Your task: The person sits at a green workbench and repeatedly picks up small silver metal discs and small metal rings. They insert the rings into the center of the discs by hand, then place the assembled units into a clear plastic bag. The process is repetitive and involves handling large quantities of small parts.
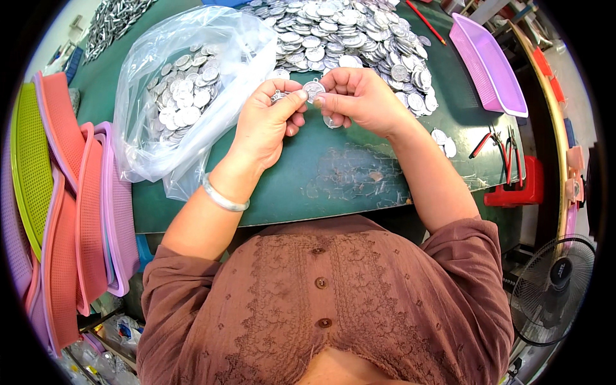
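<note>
My left hand (pixel 271 115) and my right hand (pixel 360 96) meet above the near side of the pile. Between their thumbs and fingertips they pinch a round silver-coloured medallion (pixel 313 89) with a small loop on its top edge. A second small metal piece (pixel 278 95) shows among the left fingers. Below the curled right fingers is another medallion (pixel 331 122); whether those fingers hold it I cannot tell. Just beyond both hands spreads a large heap of similar medallions (pixel 359 38). To the left, a clear plastic bag (pixel 240 48) lies open with many medallions (pixel 183 96) inside.
Red-handled pliers (pixel 500 147), a few loose medallions (pixel 444 142) and a purple basket (pixel 484 64) are on the green table (pixel 269 199) at right. A red pencil (pixel 426 22) lies behind. Stacked plastic baskets (pixel 90 212) flank the left edge; a fan (pixel 555 289) stands lower right.
</note>
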Available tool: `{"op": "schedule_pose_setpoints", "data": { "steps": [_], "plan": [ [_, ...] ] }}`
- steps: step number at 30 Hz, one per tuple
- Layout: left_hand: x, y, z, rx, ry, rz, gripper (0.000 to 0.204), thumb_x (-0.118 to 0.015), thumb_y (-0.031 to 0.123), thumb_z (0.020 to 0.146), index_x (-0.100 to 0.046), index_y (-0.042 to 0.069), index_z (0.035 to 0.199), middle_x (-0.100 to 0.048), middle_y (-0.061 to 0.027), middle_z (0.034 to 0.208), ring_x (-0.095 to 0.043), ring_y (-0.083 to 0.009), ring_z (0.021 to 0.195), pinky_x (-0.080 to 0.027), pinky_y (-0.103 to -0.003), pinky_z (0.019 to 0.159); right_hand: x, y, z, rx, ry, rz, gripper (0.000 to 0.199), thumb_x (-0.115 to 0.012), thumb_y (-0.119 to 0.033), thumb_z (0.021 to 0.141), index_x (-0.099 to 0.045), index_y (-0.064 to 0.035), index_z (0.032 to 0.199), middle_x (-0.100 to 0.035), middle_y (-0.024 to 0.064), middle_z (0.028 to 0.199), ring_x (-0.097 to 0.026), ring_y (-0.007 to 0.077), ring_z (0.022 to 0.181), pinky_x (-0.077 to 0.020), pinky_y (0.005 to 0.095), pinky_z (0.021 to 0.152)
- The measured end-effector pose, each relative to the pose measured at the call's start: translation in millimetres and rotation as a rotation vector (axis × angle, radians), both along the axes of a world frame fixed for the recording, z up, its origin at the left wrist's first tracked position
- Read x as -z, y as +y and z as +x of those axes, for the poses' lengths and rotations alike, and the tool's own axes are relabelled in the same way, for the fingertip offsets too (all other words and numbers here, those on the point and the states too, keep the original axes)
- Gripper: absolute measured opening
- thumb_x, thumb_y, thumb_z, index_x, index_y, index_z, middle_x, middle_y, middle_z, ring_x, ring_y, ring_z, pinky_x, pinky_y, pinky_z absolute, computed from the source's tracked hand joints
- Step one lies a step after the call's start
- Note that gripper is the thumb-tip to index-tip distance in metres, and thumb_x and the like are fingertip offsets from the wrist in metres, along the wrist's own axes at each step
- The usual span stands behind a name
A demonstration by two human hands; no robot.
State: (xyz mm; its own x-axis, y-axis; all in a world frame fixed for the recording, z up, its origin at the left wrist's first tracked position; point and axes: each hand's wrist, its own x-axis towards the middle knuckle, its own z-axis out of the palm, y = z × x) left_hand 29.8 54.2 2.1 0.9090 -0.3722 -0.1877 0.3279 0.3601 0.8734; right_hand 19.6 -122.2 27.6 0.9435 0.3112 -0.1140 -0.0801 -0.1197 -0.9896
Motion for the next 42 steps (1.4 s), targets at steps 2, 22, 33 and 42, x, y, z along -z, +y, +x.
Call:
{"op": "schedule_pose_setpoints", "data": {
  "steps": [2,22,33,42],
  "plan": [
    [-0.6,-1.9,-1.2,-0.027,-0.047,0.040,0.010,-0.058,0.011,0.081,-0.055,0.003,0.087,-0.056,-0.0036,0.070,-0.050,-0.0082,0.055,-0.039,-0.018,0.046,1.7,1.8,-0.5,0.009,-0.045,-0.044,0.013,-0.062,-0.012,0.077,-0.056,-0.0010,0.080,-0.056,-0.0001,0.064,-0.049,0.0048,0.053,-0.0383,0.0181,0.046],
    [5.6,-0.9,0.4,0.082,-0.065,-0.095,0.013,-0.056,0.010,0.083,-0.058,0.004,0.095,-0.059,-0.0028,0.080,-0.052,-0.0081,0.065,-0.042,-0.019,0.055,12.9,3.1,0.1,0.076,-0.316,0.042,0.008,-0.059,-0.005,0.077,-0.054,-0.0007,0.081,-0.053,-0.0008,0.067,-0.048,0.0041,0.061,-0.0399,0.0189,0.053],
    [4.0,-2.4,-0.4,0.094,-0.074,-0.118,0.018,-0.053,0.006,0.084,-0.057,0.002,0.102,-0.057,-0.0029,0.082,-0.049,-0.0079,0.065,-0.042,-0.019,0.057,11.6,3.7,-3.1,0.093,-0.464,-0.086,0.005,-0.058,-0.005,0.076,-0.055,-0.0024,0.079,-0.054,-0.0012,0.065,-0.049,0.0046,0.059,-0.0411,0.0196,0.054],
    [4.9,-1.0,0.2,0.141,-0.080,-0.130,0.022,-0.053,0.008,0.085,-0.054,0.003,0.106,-0.056,-0.0028,0.084,-0.049,-0.0090,0.068,-0.041,-0.020,0.058,7.9,5.3,-5.7,0.085,-0.534,-0.120,0.002,-0.057,-0.004,0.075,-0.056,-0.0023,0.076,-0.055,-0.0009,0.064,-0.050,0.0049,0.059,-0.0418,0.0194,0.054]
  ]
}}
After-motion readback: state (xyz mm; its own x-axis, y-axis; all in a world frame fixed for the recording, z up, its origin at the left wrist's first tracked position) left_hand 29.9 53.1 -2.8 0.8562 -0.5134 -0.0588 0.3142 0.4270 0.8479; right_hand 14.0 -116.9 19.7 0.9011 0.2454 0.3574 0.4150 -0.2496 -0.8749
